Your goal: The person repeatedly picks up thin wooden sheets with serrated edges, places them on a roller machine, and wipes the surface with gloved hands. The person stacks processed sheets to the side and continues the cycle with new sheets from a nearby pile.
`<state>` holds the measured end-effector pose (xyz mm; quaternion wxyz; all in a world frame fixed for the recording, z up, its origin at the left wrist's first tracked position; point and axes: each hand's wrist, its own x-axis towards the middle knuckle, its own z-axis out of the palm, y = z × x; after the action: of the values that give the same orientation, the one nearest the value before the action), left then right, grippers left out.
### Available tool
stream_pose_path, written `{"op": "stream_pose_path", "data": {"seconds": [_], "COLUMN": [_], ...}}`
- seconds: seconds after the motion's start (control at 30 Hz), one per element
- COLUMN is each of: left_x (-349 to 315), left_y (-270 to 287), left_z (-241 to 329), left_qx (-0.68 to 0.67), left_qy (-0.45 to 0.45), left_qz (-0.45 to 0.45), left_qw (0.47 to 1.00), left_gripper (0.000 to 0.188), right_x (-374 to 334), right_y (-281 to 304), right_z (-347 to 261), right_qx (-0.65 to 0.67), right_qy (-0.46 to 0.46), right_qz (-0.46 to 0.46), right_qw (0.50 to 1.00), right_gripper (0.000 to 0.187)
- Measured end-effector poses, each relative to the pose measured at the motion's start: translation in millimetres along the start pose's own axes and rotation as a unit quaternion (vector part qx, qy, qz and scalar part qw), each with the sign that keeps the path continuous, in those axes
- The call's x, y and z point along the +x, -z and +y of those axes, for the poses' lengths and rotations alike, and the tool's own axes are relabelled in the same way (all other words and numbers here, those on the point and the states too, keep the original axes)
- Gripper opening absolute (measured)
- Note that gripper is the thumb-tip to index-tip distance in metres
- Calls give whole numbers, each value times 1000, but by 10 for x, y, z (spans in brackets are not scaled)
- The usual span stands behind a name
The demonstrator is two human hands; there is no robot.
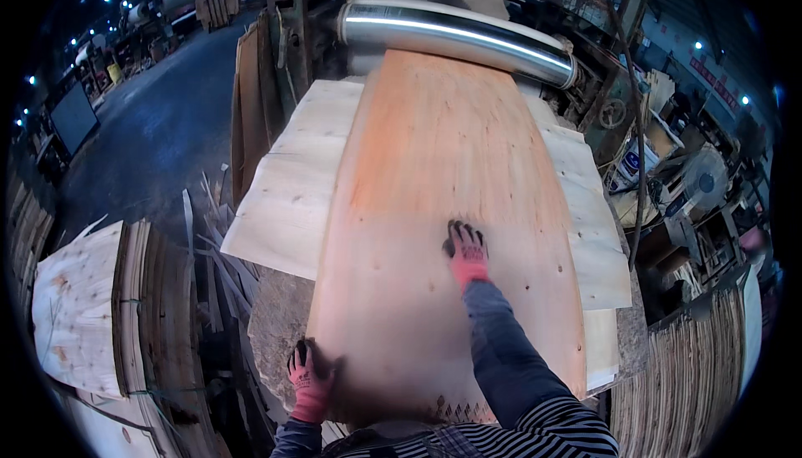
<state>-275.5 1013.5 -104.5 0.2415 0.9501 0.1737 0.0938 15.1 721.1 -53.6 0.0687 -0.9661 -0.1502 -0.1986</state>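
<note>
A long wood veneer sheet (pixel 455 207), pale nearby and orange-toned toward its far end, lies in front of me. Its far edge meets a shiny metal roller (pixel 455 36). My right hand (pixel 468 256), in a pink glove with dark fingertips, rests on the middle of the sheet, fingers stretched forward and holding nothing. At the near left edge of that sheet is my left hand (pixel 310 384), gloved the same way, fingers extended and thumb toward the wood. Paler veneer sheets stick out from under it on the left (pixel 288 186) and right (pixel 593 232).
Stacks of veneer stand at the left (pixel 79 312) and right (pixel 685 374). Thin wood strips (pixel 225 266) litter the left side. A fan (pixel 706 180) and a handwheel (pixel 612 113) are at the right. A dark floor (pixel 159 132) stretches off to the far left.
</note>
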Motion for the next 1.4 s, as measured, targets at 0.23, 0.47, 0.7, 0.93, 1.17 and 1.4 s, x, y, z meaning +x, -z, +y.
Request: {"op": "stream_pose_path", "data": {"seconds": [0.23,0.47,0.7,0.93,1.17,1.4], "left_x": [66,-50,-566,-215,234,-178], "left_y": [453,1451,1799,1972,753,68], "left_z": [-46,1193,1401,959,326,230], "left_qx": [-284,-625,-572,-683,-827,10], "left_qy": [-45,39,-252,93,87,-10], "left_qz": [-76,-455,-363,-347,-106,-50], "left_qw": [955,633,691,635,546,999], "left_gripper": [61,70,83,67,44,87], "right_x": [-1682,-3304,-3812,-3238,-1623,-369], "right_y": [718,1435,1925,1832,1450,793], "right_z": [-460,-663,-675,-992,-910,-515], "right_qx": [109,107,129,191,134,133], "right_qy": [77,80,-16,87,28,-14], "right_qz": [-73,-206,-54,-5,-60,-70], "right_qw": [988,969,990,978,989,989], "right_gripper": [65,81,56,57,59,55]}}
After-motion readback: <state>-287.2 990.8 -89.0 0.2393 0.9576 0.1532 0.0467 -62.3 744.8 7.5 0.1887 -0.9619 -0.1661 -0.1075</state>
